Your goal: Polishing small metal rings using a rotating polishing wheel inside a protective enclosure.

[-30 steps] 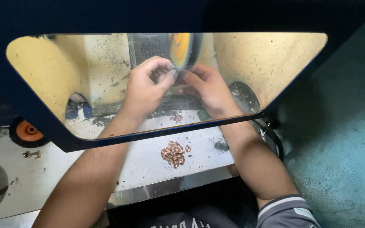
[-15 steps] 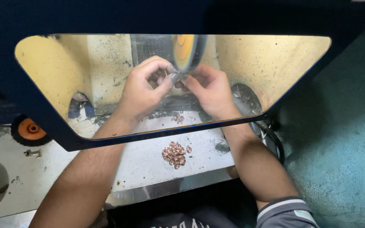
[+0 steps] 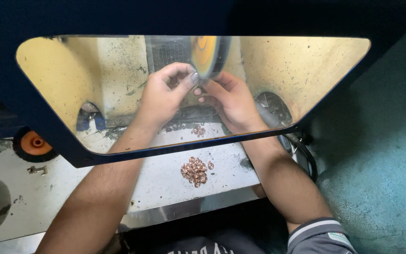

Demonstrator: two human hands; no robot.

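Note:
Both my hands reach in behind a clear guard window with a dark blue frame (image 3: 165, 149). My left hand (image 3: 163, 96) and my right hand (image 3: 231, 101) meet fingertip to fingertip right under a spinning yellow-orange buffing wheel (image 3: 207, 54). Together they pinch a small piece (image 3: 197, 86) against the wheel's lower edge. My fingers hide most of the piece. A pile of small copper-coloured rings (image 3: 194, 171) lies on the grey bench between my forearms. A few more rings (image 3: 198, 130) lie farther in, below my hands.
The wheel housing has stained yellow walls (image 3: 48, 75) on both sides. An orange disc (image 3: 36, 141) sits at the left on the dusty bench. A black hose (image 3: 306, 157) loops at the right by a green surface (image 3: 381, 155). A metal bench edge (image 3: 184, 211) runs near my body.
My hands stay pinched together at the wheel, and only the fingers shift slightly. The copper pile has not moved.

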